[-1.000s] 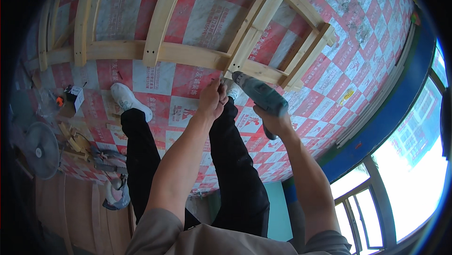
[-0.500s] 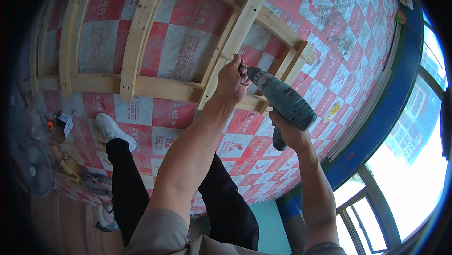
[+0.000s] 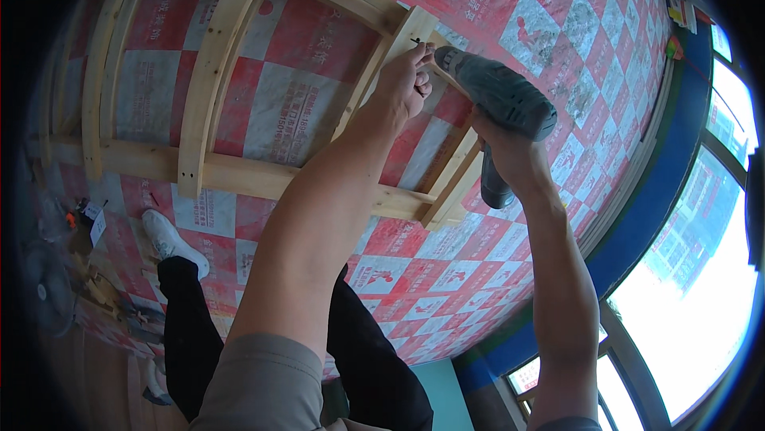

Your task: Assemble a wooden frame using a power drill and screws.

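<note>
A teal cordless drill (image 3: 504, 95) is gripped by its handle in my right hand (image 3: 514, 150), its chuck pointing left toward my other hand. My left hand (image 3: 403, 84) is closed in a pinch at the far end of a wooden crosspiece (image 3: 414, 25). A small dark screw (image 3: 417, 41) shows at its fingertips, against the wood. The drill's tip is close to those fingers, and they partly hide it. The crosspiece belongs to a ladder-like wooden frame (image 3: 247, 174) lying on the floor.
Red and white printed sheeting (image 3: 446, 272) covers the floor. My white shoe (image 3: 173, 244) stands beside the frame. At the left are a small open box (image 3: 94, 220) and a round grey fan-like thing (image 3: 46, 291). Windows (image 3: 685, 248) and a blue sill line the right.
Both my hands and the drill have moved away from me, from the middle of the crosspiece to its far end. The view has shifted slightly.
</note>
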The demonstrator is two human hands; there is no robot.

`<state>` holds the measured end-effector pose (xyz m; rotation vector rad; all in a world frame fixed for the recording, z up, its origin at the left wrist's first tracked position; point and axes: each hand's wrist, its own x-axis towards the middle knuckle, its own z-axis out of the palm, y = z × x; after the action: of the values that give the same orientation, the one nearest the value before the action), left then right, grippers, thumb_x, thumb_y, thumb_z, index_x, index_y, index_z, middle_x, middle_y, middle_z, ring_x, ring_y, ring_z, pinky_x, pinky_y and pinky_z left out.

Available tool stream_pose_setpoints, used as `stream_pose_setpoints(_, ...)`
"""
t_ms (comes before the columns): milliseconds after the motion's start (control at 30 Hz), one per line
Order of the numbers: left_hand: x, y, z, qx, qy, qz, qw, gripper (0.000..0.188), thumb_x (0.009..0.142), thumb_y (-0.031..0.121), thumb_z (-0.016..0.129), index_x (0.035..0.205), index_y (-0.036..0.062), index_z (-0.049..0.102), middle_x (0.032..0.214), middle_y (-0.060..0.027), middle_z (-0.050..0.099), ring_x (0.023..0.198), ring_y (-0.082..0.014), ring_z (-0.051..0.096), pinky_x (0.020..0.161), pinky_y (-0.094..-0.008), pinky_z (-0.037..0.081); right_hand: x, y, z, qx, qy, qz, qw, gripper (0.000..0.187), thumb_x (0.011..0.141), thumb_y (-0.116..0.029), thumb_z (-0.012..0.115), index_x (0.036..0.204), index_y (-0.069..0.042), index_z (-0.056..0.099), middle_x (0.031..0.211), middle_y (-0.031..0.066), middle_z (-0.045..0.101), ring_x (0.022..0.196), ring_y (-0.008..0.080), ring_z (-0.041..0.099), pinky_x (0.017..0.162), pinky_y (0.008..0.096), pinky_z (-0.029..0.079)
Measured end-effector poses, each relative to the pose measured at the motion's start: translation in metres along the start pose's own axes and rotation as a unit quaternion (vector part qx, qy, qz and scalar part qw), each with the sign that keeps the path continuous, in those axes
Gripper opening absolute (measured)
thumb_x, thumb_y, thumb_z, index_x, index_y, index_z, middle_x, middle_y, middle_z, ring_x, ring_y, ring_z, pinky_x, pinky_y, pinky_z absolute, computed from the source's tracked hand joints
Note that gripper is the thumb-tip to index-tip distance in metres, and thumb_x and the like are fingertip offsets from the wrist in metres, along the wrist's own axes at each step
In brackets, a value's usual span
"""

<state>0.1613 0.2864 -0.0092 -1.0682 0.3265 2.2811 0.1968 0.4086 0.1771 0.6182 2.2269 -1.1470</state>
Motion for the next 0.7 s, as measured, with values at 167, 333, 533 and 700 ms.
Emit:
stream_pose_setpoints(167,0.011,0.004,0.003,0.048,0.030,0.007,0.998,0.022,0.100,0.029,0.059,0.101,0.0091,0.066,0.097,0.0019,0.055,0.054,-0.0056,0.030,0.052,-0.0235,0.027,0.011,0.002,0.002,-0.077,0.026,-0.042,0.996,0.024,0.087,-0.012,0.069,0.110,-0.004,0.066,0.083,0.0023,0.064,0.071,0.0122,0.056,0.067,0.0322,0.049)
stream_pose_setpoints(333,0.011,0.007,0.001,0.080,0.051,-0.002,0.995,0.021,0.100,0.032,0.058,0.102,0.0113,0.064,0.100,0.0014,0.056,0.055,-0.0053,0.030,0.052,-0.0227,0.027,0.016,0.001,0.003,-0.100,0.017,-0.026,0.995,0.035,0.085,-0.019,0.071,0.116,-0.005,0.065,0.082,0.0075,0.066,0.072,0.0155,0.058,0.070,0.0364,0.052)
stream_pose_setpoints(533,0.011,0.008,0.000,0.085,0.045,-0.002,0.995,0.021,0.099,0.033,0.059,0.100,0.0121,0.062,0.099,0.0026,0.057,0.055,-0.0053,0.030,0.055,-0.0229,0.027,0.020,-0.001,0.000,-0.126,0.008,-0.041,0.991,0.036,0.084,-0.022,0.072,0.115,-0.006,0.065,0.082,0.0102,0.068,0.070,0.0198,0.064,0.067,0.0381,0.053)
stream_pose_setpoints(700,0.014,0.010,-0.004,0.081,0.041,-0.011,0.996,0.020,0.099,0.032,0.059,0.100,0.0124,0.063,0.095,0.0033,0.057,0.056,-0.0054,0.030,0.056,-0.0243,0.028,0.022,-0.008,0.001,-0.136,0.011,-0.045,0.990,0.036,0.083,-0.022,0.072,0.115,-0.007,0.066,0.081,0.0085,0.068,0.070,0.0184,0.064,0.068,0.0367,0.054)
